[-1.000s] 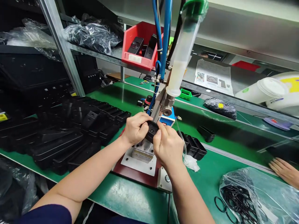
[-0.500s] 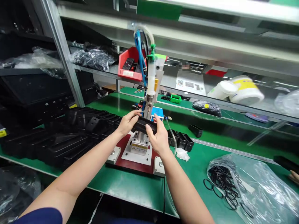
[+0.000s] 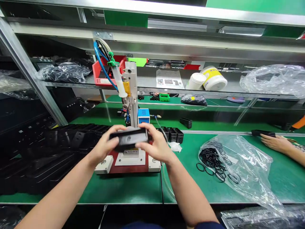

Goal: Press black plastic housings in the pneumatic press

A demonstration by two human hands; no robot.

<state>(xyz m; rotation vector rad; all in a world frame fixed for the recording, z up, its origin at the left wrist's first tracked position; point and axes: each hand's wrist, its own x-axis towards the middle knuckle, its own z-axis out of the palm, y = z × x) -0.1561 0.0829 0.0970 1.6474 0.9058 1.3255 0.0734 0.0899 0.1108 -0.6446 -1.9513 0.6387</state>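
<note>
You can't read any wording with certainty here. In front of you, the label (image 3: 131, 152) on the machine's metal block (image 3: 130, 155) shows a small triangular sign beside a short row of blurred characters. The print on the picture sheet (image 3: 169, 79) on your shelf (image 3: 147, 89), the red bin's (image 3: 96, 72) white label (image 3: 104, 81) and the tub's (image 3: 216, 85) yellow label (image 3: 211, 73) is too small or blurred for you to make out.

Dark navy sleeve (image 3: 208, 225) ending near the right elbow (image 3: 194, 218), navy cloth (image 3: 141, 225) at lower centre
</note>
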